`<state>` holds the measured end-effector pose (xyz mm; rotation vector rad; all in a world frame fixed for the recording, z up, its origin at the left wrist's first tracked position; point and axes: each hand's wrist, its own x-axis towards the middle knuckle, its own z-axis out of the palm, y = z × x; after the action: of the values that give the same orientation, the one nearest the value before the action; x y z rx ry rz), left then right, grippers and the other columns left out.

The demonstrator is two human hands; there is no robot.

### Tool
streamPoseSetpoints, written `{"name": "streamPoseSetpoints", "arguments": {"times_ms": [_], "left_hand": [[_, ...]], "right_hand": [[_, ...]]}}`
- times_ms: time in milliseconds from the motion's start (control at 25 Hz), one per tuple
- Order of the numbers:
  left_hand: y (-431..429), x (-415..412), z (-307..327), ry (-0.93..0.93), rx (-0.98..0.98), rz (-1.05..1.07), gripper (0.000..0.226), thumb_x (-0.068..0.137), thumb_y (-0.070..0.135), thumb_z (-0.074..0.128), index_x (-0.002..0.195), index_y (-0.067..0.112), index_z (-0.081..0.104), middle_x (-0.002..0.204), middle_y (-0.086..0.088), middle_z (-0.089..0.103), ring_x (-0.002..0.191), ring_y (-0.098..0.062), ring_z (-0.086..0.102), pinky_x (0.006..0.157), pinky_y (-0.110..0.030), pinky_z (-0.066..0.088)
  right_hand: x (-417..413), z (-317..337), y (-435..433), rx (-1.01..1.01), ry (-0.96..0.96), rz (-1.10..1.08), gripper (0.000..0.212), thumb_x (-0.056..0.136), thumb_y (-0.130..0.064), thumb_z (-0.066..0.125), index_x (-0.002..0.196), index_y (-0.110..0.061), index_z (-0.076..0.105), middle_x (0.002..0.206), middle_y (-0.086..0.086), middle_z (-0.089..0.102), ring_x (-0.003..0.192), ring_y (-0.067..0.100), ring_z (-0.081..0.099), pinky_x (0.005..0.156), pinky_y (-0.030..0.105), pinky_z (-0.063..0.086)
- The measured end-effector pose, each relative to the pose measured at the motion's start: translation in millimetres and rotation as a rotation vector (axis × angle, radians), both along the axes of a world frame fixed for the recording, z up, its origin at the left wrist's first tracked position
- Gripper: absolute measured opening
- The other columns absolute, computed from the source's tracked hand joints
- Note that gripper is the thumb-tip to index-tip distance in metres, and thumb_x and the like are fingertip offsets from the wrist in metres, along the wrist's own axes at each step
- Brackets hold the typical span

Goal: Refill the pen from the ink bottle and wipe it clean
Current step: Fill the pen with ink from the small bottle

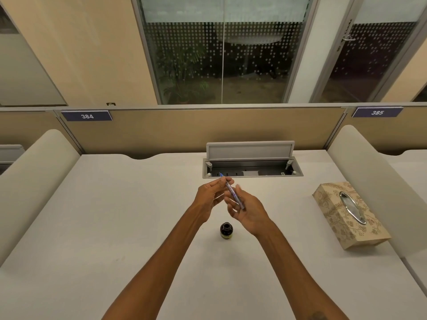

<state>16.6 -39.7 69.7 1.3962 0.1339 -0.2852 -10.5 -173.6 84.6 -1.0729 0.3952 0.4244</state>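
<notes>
A slim blue pen (233, 194) is held above the white desk (115, 215), its tip pointing up and away from me. My left hand (209, 197) pinches the pen near its tip end. My right hand (246, 210) holds the lower barrel between fingers and thumb. A small dark ink bottle (226, 230) stands upright on the desk just below and between my hands, its mouth open with no cap in view.
A patterned tissue box (349, 213) lies at the right side of the desk. An open cable tray with a raised lid (250, 162) sits in the desk just beyond my hands. Padded dividers (34, 181) flank the desk on both sides.
</notes>
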Motion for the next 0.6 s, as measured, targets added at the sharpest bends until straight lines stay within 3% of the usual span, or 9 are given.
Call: {"name": "streamPoseSetpoints", "arguments": {"times_ms": [80, 240, 360, 520, 600], "left_hand": [[-1.0, -0.8, -0.9, -0.001, -0.006, -0.001, 0.033, 0.097, 0.036, 0.05, 0.115, 0.016, 0.069, 0.123, -0.006, 0.069, 0.116, -0.024, 0.063, 0.101, -0.035, 0.046], [-1.4, -0.8, -1.6, -0.001, 0.009, 0.005, 0.03, 0.097, 0.036, 0.051, 0.111, 0.018, 0.07, 0.122, -0.006, 0.069, 0.116, -0.025, 0.063, 0.101, -0.037, 0.046], [-2.1, -1.7, 1.1, 0.005, -0.007, 0.02, 0.027, 0.096, 0.035, 0.051, 0.107, 0.02, 0.071, 0.119, -0.006, 0.07, 0.115, -0.025, 0.063, 0.1, -0.036, 0.046], [-3.5, -0.2, -0.4, -0.001, -0.005, 0.018, 0.027, 0.096, 0.036, 0.051, 0.107, 0.02, 0.071, 0.122, -0.007, 0.069, 0.116, -0.026, 0.063, 0.103, -0.039, 0.046], [-3.1, 1.2, -1.1, -0.003, 0.002, 0.028, 0.03, 0.096, 0.037, 0.052, 0.111, 0.018, 0.07, 0.124, -0.008, 0.068, 0.117, -0.027, 0.062, 0.103, -0.038, 0.046]], "right_hand": [[0.4, -2.6, -1.5, -0.022, -0.006, 0.011, 0.028, 0.088, -0.035, 0.064, 0.11, -0.017, 0.066, 0.115, 0.011, 0.066, 0.101, 0.023, 0.065, 0.077, 0.032, 0.054], [-2.0, -5.0, -1.9, -0.011, 0.025, 0.014, 0.04, 0.091, -0.041, 0.058, 0.119, -0.013, 0.063, 0.109, 0.01, 0.07, 0.098, 0.024, 0.067, 0.078, 0.032, 0.055], [-1.4, -4.5, -4.0, -0.054, -0.007, 0.045, 0.034, 0.087, -0.042, 0.063, 0.112, -0.019, 0.064, 0.113, 0.007, 0.067, 0.104, 0.024, 0.065, 0.081, 0.034, 0.054], [-1.2, -2.9, -5.1, -0.011, 0.017, 0.032, 0.038, 0.092, -0.038, 0.058, 0.119, -0.012, 0.064, 0.106, 0.008, 0.07, 0.094, 0.021, 0.067, 0.073, 0.029, 0.054], [-0.5, -3.6, -4.4, -0.051, 0.008, 0.041, 0.036, 0.09, -0.042, 0.059, 0.116, -0.017, 0.063, 0.112, 0.007, 0.068, 0.101, 0.022, 0.066, 0.074, 0.031, 0.054]]}}
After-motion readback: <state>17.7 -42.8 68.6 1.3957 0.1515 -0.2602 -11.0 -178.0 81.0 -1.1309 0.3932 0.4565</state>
